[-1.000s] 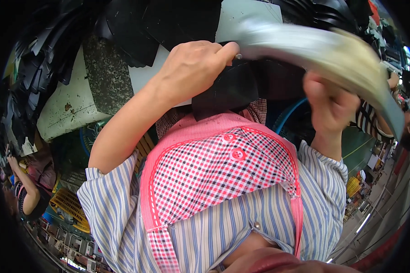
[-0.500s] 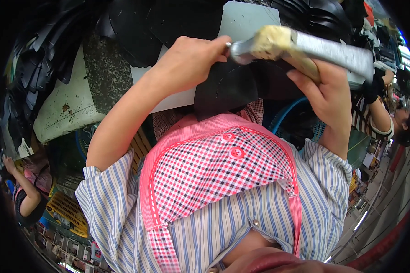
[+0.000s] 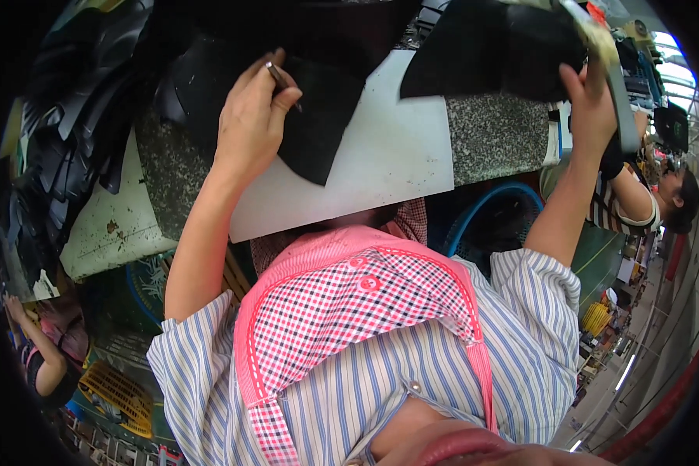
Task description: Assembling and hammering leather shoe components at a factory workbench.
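Note:
My left hand (image 3: 252, 120) is closed around a slim metal punch (image 3: 276, 75), its end sticking up past the fingers. Under that hand lies a dark, flat leather-like piece (image 3: 318, 124) on a white board (image 3: 396, 155). My right hand (image 3: 594, 113) grips a hammer (image 3: 623, 109) with a grey metal bar-shaped part and a yellowish wrapped section. A second black sheet piece (image 3: 497, 58), slightly blurred, reaches to the thumb of my right hand; whether the fingers pinch it I cannot tell.
The board rests on a speckled stone slab (image 3: 497, 132). Stacked black pieces (image 3: 78, 132) stand at the left. Below the slab is a blue basket (image 3: 532, 198). A co-worker (image 3: 637, 194) is at the right, another person's arm (image 3: 43, 349) at the far left, near a yellow crate (image 3: 116, 396).
The hammer has swung away from the punch toward the far right with my right hand. My left hand has shifted left with the punch. More of the white board shows now.

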Demonstrator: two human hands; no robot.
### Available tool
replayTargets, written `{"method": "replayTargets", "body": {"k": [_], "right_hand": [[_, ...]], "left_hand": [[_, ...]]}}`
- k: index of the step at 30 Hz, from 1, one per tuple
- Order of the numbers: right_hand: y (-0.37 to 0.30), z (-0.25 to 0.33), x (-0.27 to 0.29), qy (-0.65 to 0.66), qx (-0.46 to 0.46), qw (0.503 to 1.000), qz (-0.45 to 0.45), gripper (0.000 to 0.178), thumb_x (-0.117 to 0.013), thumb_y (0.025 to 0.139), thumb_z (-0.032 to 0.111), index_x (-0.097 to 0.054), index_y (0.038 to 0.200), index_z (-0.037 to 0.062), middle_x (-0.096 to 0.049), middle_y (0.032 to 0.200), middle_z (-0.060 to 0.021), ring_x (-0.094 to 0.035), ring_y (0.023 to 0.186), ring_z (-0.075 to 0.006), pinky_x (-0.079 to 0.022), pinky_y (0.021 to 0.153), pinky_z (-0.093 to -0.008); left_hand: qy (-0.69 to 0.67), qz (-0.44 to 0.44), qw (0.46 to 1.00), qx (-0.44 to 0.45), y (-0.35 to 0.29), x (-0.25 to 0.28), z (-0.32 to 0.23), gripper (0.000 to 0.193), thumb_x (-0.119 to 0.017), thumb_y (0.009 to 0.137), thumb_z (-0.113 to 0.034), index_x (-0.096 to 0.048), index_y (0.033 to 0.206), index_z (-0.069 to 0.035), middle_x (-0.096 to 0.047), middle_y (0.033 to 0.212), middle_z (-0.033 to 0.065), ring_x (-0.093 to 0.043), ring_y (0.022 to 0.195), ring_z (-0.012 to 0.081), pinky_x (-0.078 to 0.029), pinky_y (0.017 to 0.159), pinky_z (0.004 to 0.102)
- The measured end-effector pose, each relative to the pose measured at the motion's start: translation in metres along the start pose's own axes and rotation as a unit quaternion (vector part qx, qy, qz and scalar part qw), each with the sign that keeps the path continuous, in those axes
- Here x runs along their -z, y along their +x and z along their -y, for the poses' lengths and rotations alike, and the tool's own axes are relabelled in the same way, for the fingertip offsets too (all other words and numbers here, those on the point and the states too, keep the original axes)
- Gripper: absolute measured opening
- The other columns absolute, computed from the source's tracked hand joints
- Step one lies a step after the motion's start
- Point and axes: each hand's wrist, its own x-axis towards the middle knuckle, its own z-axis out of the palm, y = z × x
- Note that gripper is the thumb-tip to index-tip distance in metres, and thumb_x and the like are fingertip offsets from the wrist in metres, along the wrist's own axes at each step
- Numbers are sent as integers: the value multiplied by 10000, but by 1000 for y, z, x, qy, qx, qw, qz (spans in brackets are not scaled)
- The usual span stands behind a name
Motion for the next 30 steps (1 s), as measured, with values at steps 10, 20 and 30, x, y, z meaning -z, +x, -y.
{"method": "replayTargets", "body": {"k": [10, 20, 30], "right_hand": [[-27, 48, 17, 366, 2, 929, 47, 292, -637, 767, 243, -601, 932, 5, -550, 673, 8, -417, 543, -32, -324, 491, -175], [-110, 100, -36, 153, 226, 914, 300, 190, -634, 640, 176, -566, 770, 55, -568, 660, -129, -575, 591, -291, -443, 538, -337], [-115, 106, -42, 227, 135, 908, 326, 212, -657, 677, 191, -580, 826, 61, -580, 675, -119, -576, 617, -302, -447, 550, -339]], "left_hand": [[-128, 84, 987, -46, -5, 10, -32, 78, -541, 775, -42, -483, 821, -18, -594, 860, 117, -579, 838, 251, -452, 680, 303], [-237, -4, 958, 160, -15, -4, -14, 96, -501, 834, -75, -499, 903, -8, -638, 762, 86, -633, 677, 143, -484, 583, 227], [-194, 27, 966, 168, -15, 17, -1, 73, -490, 832, -75, -514, 848, -7, -614, 688, 75, -612, 639, 140, -470, 600, 237]]}}
